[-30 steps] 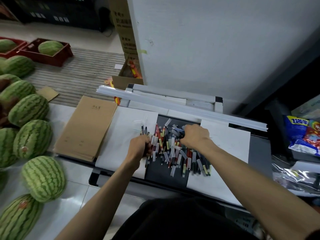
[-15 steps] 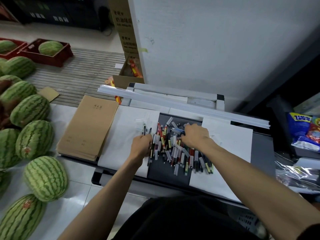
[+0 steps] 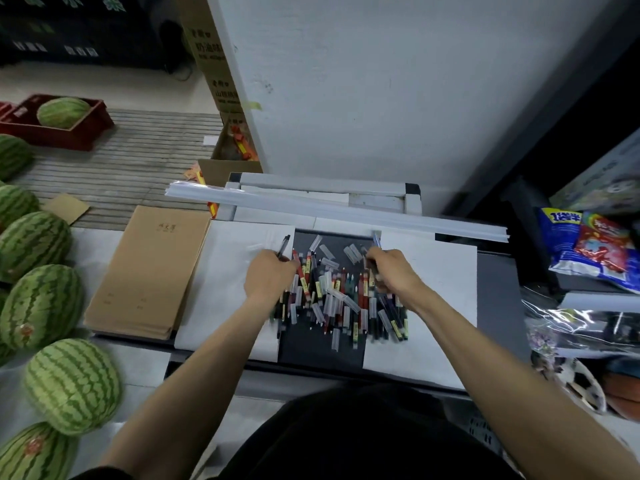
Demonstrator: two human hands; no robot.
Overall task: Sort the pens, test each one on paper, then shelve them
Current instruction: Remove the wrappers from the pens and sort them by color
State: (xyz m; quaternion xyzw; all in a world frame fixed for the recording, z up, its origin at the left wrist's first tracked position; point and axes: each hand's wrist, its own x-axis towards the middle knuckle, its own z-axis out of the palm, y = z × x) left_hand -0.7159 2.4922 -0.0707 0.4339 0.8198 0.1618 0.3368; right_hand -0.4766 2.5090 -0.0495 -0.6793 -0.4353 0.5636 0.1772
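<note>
A heap of pens (image 3: 341, 299) in red, black and blue, mixed with clear caps, lies on the dark counter strip between two white paper sheets. My left hand (image 3: 268, 277) sits at the heap's left edge, closed on a black pen (image 3: 283, 245) that points up over the left sheet (image 3: 228, 289). At the heap's upper right, my right hand (image 3: 391, 270) is closed on a blue pen (image 3: 376, 240) whose tip sticks out beside the right sheet (image 3: 440, 282).
A stack of brown envelopes (image 3: 149, 271) lies left of the paper. Long white strips (image 3: 346, 211) cross the back of the counter. Watermelons (image 3: 72, 384) line the floor on the left. Snack bags (image 3: 588, 244) and plastic-wrapped goods sit on the right.
Both hands have come up out of the heap, each with a pen: the left one lifted a black pen toward the left sheet, the right one a blue pen toward the right.
</note>
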